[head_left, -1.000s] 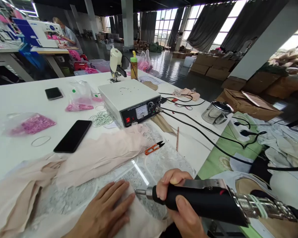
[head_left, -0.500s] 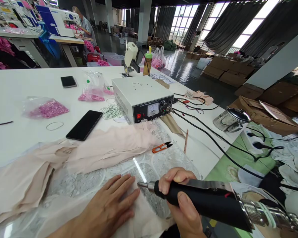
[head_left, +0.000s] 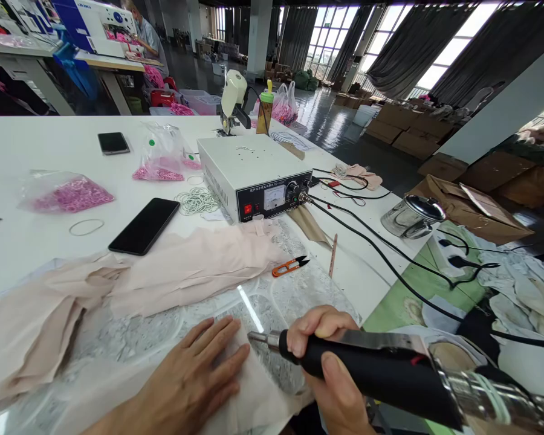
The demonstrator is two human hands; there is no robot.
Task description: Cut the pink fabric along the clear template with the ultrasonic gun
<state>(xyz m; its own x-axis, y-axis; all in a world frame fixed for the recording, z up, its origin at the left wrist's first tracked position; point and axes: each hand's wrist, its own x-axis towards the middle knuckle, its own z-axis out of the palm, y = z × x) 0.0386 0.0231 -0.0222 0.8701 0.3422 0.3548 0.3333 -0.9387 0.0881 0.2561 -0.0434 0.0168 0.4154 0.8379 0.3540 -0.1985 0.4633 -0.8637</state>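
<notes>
My left hand (head_left: 204,362) lies flat with outstretched fingers on a thin pale pink fabric piece (head_left: 258,386), pressing it onto a clear-covered, marbled mat (head_left: 199,320). In my right hand (head_left: 329,362) is a black handheld ultrasonic tool (head_left: 367,371), my fingers wrapped round its barrel. Its metal tip sits at the fabric's edge, just right of my left fingertips; whether it touches the cloth I cannot tell. Beyond lie more pale pink fabric (head_left: 199,257) and orange thread snips (head_left: 290,266). The control box (head_left: 254,175) stands farther back with its red switch lit.
A phone (head_left: 145,226), a second phone (head_left: 113,142), bags of pink pieces (head_left: 70,193) and rubber bands (head_left: 197,200) lie on the left. Black cables (head_left: 376,257) run rightward from the box. A steel-lidded mug (head_left: 412,215) stands near the table's right edge. Another person (head_left: 147,39) sits at a sewing machine.
The whole view has shifted slightly, so the table things appear a little farther left. Both hands keep nearly the same pose, with the tool tip still at the fabric's edge.
</notes>
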